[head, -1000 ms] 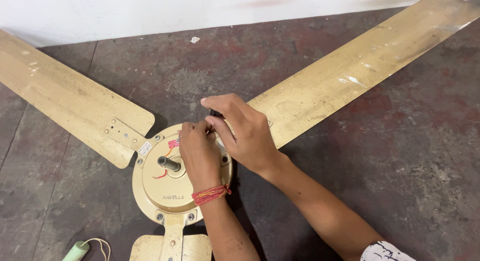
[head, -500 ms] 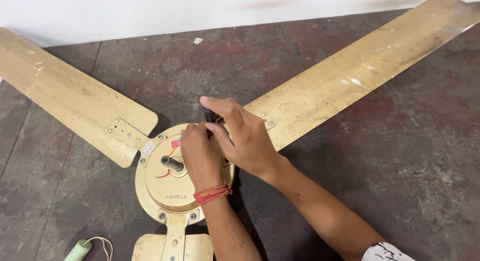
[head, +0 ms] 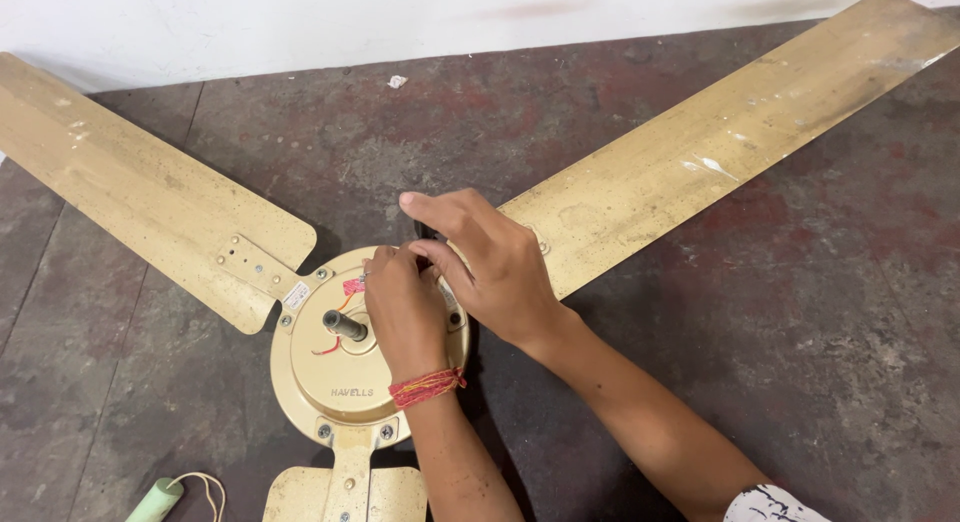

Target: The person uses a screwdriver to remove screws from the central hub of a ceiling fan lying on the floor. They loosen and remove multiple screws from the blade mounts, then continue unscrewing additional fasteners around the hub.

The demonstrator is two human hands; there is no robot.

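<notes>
Both hands (head: 455,282) on gold ceiling fan motor housing (head: 340,372)

Changes since the earlier frames:

- View: drifting slightly; the fan (head: 365,367) is sitting a little lower and further left in the frame than a second ago, with more of the right blade (head: 720,142) tip showing and the green handle (head: 155,500) nearer the bottom edge.
- Left hand (head: 405,312): staying on the motor housing's upper right rim; its fingertips are curling closer to the red wires (head: 352,285) than before.
- Right hand (head: 490,262): index finger is stretching further left over the dark part at the rim, and the thumb is closing toward the left hand's fingers, now touching or just beside them.
- Shaft (head: 345,325): becoming a little more exposed as the left hand shifts right.
</notes>
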